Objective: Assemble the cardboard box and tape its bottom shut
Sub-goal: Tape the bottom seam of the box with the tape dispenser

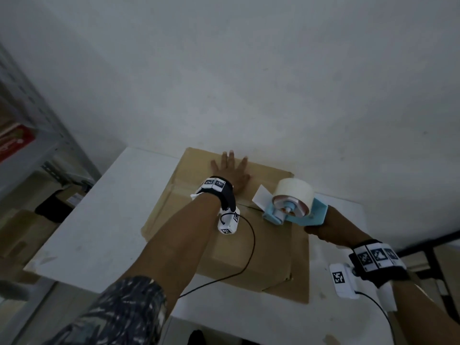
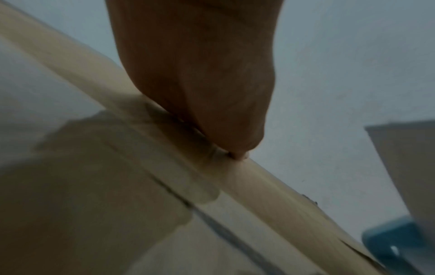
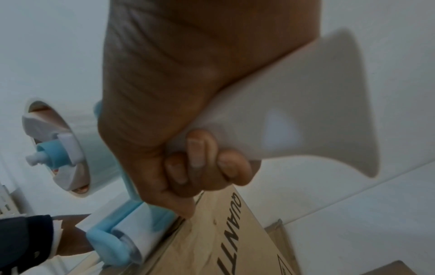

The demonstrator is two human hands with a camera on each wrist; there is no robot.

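Pressing flaps of box [image 1: 224, 245] flat under my spread left hand [image 1: 231, 170]; right hand [image 1: 321, 231] fisted round tape dispenser [image 1: 293, 205] handle, roller at seam; flaps folded, taping judged unfinished.

Counts, head view mostly. One cardboard box [image 1: 224, 240], flaps down. One tape dispenser [image 1: 293, 207], blue frame, carrying one tape roll [image 1: 295, 192]. One white surface [image 1: 104, 220] under the box. Two hands: one left hand [image 1: 231, 170] flat on the box, one right hand [image 1: 323, 230] in a grip on the dispenser handle. Two wrist straps with markers, one per arm. Two black cables, one from each wrist unit. One metal shelf rack [image 1: 37, 135] at left. One red pack [image 1: 15, 143] on it.
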